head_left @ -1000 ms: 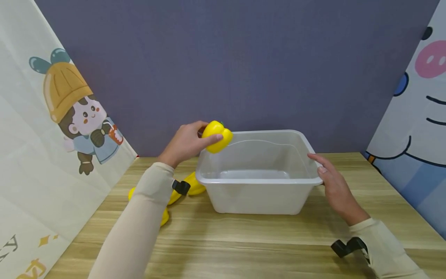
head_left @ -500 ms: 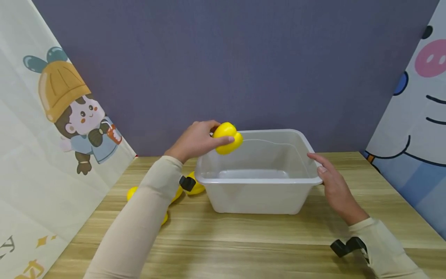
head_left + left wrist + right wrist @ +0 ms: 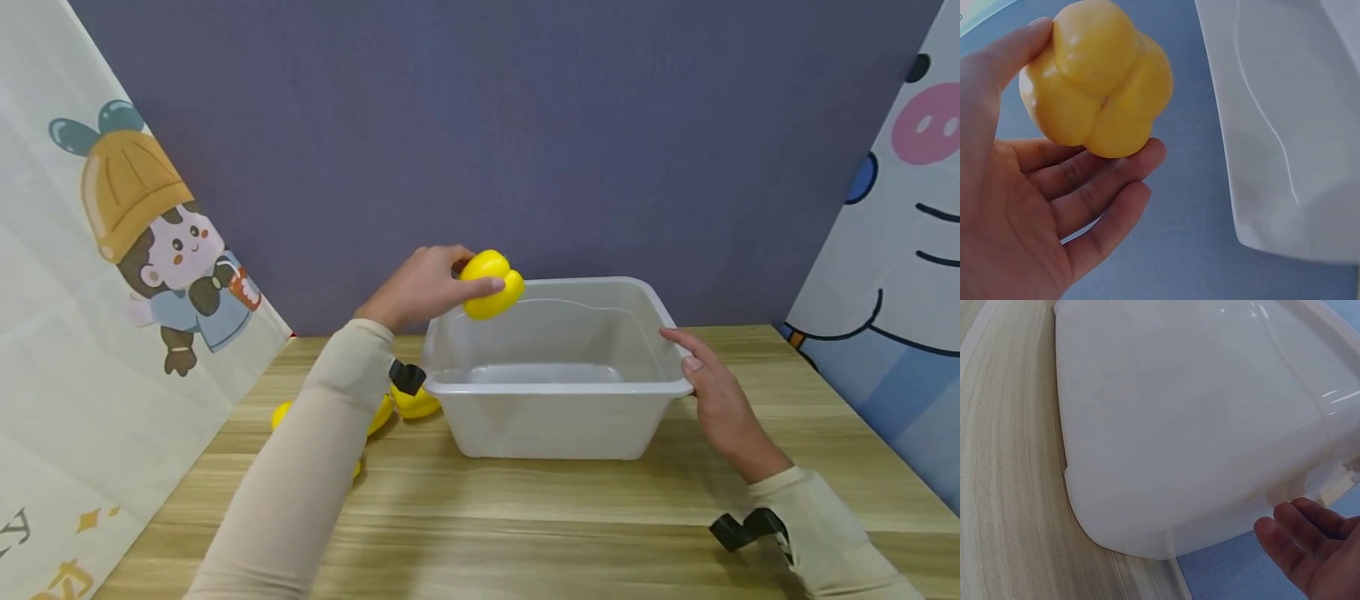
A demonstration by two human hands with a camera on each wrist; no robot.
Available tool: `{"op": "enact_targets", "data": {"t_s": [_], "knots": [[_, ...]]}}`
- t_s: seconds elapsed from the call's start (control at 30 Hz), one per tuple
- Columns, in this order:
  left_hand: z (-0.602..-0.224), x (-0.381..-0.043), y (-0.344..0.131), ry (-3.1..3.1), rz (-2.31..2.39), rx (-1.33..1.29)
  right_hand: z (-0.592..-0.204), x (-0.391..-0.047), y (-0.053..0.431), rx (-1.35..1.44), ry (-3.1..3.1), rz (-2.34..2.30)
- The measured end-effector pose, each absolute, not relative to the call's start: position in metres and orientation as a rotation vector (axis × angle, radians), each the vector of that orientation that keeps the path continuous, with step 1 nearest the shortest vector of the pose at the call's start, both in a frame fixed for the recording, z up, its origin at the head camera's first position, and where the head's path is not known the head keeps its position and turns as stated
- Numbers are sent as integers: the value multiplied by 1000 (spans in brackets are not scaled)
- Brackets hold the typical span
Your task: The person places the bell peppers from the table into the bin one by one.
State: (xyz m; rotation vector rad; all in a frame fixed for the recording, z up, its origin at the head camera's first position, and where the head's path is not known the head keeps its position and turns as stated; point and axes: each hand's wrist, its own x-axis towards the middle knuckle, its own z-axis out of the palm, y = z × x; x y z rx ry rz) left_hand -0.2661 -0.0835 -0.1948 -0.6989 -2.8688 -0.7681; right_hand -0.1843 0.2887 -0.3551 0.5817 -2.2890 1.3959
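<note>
My left hand (image 3: 422,287) pinches a yellow bell pepper (image 3: 489,298) between thumb and fingers, up at the left end of a white plastic bin (image 3: 555,425). In the left wrist view the pepper (image 3: 1094,81) shows its lobed bottom, and the bin's rim lies to the right of it, apart. My right hand (image 3: 723,404) holds the bin's right rim, thumb over the edge. Seen from the right wrist, its fingers (image 3: 1294,534) reach under the rim along the outer wall. Inside the bin no objects show.
Several yellow items, among them a yellow piece (image 3: 416,404) beside the bin, lie on the wooden table (image 3: 525,533), partly hidden by my left forearm. A dark blue-grey panel (image 3: 525,142) stands behind the bin. Printed cloths hang at both sides.
My left hand has carried the bell pepper rightward over the bin's left end, then slightly upward. The right hand and the bin have stayed in place.
</note>
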Motion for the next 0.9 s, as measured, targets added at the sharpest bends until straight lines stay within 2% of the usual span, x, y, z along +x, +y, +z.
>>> {"op": "enact_targets", "data": {"t_s": [0.9], "knots": [[-198, -284, -44, -3021, -706, -802, -358, -187, 290, 589, -2228, 1446]]}}
